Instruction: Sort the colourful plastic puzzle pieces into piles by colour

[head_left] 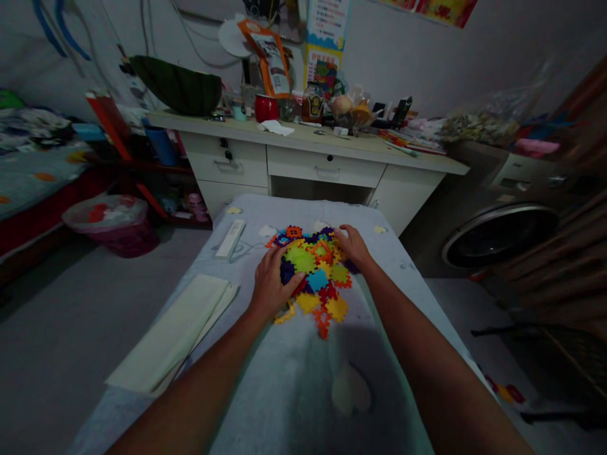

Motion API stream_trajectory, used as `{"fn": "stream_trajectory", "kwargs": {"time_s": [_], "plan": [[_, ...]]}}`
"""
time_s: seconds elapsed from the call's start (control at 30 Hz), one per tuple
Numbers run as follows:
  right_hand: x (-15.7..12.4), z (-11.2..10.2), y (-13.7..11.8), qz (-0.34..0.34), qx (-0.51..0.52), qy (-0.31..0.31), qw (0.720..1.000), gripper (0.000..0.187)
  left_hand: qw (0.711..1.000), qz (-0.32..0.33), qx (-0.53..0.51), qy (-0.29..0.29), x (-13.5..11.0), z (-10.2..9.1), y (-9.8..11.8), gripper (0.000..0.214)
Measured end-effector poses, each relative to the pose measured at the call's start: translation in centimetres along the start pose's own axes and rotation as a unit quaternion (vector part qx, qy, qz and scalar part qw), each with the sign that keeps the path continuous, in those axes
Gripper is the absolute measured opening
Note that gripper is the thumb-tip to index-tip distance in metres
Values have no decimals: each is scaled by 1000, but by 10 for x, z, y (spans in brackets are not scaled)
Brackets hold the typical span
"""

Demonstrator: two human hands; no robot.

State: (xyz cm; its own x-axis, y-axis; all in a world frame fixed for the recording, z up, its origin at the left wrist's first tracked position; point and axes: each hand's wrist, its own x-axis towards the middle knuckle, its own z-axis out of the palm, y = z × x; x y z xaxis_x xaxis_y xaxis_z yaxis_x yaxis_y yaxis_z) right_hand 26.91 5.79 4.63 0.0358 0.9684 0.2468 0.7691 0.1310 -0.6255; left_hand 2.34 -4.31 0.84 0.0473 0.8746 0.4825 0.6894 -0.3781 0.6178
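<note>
A heap of colourful interlocking plastic tiles [318,280] with toothed edges lies on the cloth-covered table. The tiles are yellow, orange, red, purple, blue and green, and several overlap. My left hand [272,278] is cupped against the left side of the heap, its thumb spread away from the fingers beside a large yellow-green tile [300,259]. At the far right side of the heap rests my right hand [353,245], fingers stretched out and touching the tiles. Its thumb is partly hidden. Orange and yellow tiles lie loose at the near edge.
A folded pale cloth [177,332] and a white power strip [230,240] lie on the table's left. Behind stands a white desk [327,165] with jars and a watermelon half [177,85]. A washing machine [493,208] is at right, a pink bin [116,230] at left.
</note>
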Motion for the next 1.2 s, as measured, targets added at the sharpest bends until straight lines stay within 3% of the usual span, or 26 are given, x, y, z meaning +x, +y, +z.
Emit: {"fn": "stream_trajectory", "kwargs": {"time_s": [0.1,0.2,0.3,0.4,0.57,0.7,0.8,0.9,1.07,1.13,1.2], "plan": [[32,10,2,85,-3,-39,996,62,1000,6,17,-6,0,-7,-7,59],[47,21,0,118,57,-98,987,60,1000,-1,19,-5,2,-11,-17,55],[47,27,-5,88,132,-186,970,44,1000,-18,6,-5,5,-9,-26,54],[37,23,-13,45,168,-213,961,33,999,-28,-16,-6,8,-5,-32,52],[20,0,-35,-43,181,-289,939,34,998,-37,-57,10,13,-3,-34,49],[30,-6,-58,-102,151,-267,946,34,996,-48,-79,13,14,-5,-33,47],[49,10,-80,-118,71,-235,962,33,994,-57,-90,16,15,-7,-32,45],[65,41,-104,-126,-46,-232,963,33,992,-67,-100,28,16,-7,-32,44],[72,93,-126,-71,-187,-281,939,83,989,-92,-108,44,16,-8,-32,50],[72,107,-127,-73,-203,-306,927,87,987,-107,-111,44,16,-8,-33,52],[71,113,-126,-91,-200,-319,922,79,985,-122,-116,42,15,-7,-35,55]]}}
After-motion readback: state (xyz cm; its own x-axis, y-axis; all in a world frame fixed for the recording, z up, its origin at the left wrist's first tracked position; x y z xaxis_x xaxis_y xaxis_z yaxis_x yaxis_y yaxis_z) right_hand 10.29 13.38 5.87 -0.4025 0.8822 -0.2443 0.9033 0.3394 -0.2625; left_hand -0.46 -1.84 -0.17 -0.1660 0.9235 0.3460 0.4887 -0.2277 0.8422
